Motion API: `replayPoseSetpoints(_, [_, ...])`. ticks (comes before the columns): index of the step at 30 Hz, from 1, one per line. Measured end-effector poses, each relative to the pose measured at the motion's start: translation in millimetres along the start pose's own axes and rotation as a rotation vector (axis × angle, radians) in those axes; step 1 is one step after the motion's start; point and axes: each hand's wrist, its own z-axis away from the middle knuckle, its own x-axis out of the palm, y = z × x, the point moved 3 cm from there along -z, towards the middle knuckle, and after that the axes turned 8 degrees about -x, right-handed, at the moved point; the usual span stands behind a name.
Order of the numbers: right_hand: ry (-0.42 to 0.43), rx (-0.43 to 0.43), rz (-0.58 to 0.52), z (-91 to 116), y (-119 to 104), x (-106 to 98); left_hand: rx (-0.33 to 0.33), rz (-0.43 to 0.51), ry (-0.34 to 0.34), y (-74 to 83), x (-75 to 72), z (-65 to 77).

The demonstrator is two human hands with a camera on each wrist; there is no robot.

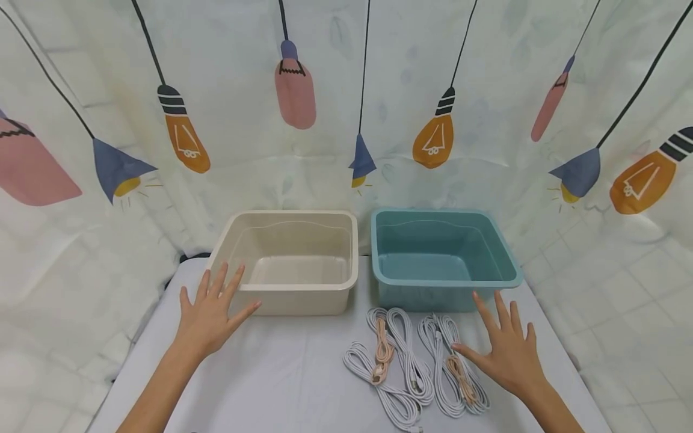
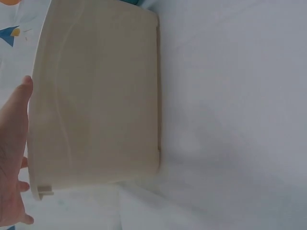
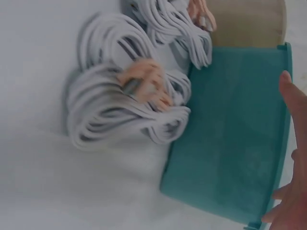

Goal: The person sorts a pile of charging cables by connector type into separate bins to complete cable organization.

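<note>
Cables [image 1: 412, 365] just in front of the teal bin [image 1: 428, 297]
Your left hand [image 1: 213, 317], well left of the bin, and right hand [image 1: 510, 353], near its front right corner, are spread and empty. Probably best: pinch each cable across its middle, keeping loops together.

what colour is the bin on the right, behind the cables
The bin is teal, a muted blue-green; it shows best in the head view.
</note>
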Motion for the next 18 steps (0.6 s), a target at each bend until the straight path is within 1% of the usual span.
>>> replayPoseSetpoints(7, [0.033, -0.018, 0.039, 23, -8, 25, 0.017, 0.016, 0.012, 2.9, 4.3, 3.7])
replayPoseSetpoints(15, [0.041, -0.031, 0.011, 41, -14, 46, 0.065, 0.008, 0.096, 5.0, 10.2, 4.1])
replayPoseSetpoints(18, [0.016, -0.001, -0.013, 45, -15, 52, 0.078, -0.004, 0.128, 5.2, 10.5, 4.4])
